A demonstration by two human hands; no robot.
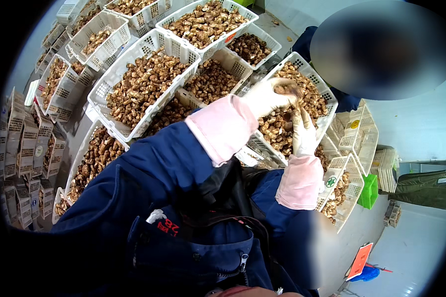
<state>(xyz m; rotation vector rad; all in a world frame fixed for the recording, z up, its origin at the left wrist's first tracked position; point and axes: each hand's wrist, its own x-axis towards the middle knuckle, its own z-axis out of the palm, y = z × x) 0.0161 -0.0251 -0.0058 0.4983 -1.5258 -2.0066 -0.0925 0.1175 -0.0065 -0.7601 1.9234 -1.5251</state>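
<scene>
The left hand point(268, 100), in a pale cream glove, curls its thumb and fingers together around what looks like a brown, rough-skinned mushroom point(288, 90), held above an openwork white plastic crate point(333, 108) full of similar brown and cream mushrooms point(307, 91). The right hand point(304, 132), gloved alike, points its fingers up close together, tips just below the left — whether they pinch anything I cannot tell. Keeping both hands over the crate probably lets any loose bits drop back among the mushrooms, and the pink fabric cuffs point(301, 183) likely keep the dark blue sleeves clean. More filled crates crowd the left, some overlapping or stacked at angles, perhaps to save floor space; their slotted walls may let air through. Beyond the crate stands a co-worker, a dark blue sleeve point(307, 42) showing. To the right, a bright green plastic crate point(368, 191) sits on the smooth grey floor point(349, 242), with a dark green sheet-like covering point(426, 188) farther off — against a plain whitish wall point(411, 131).
</scene>
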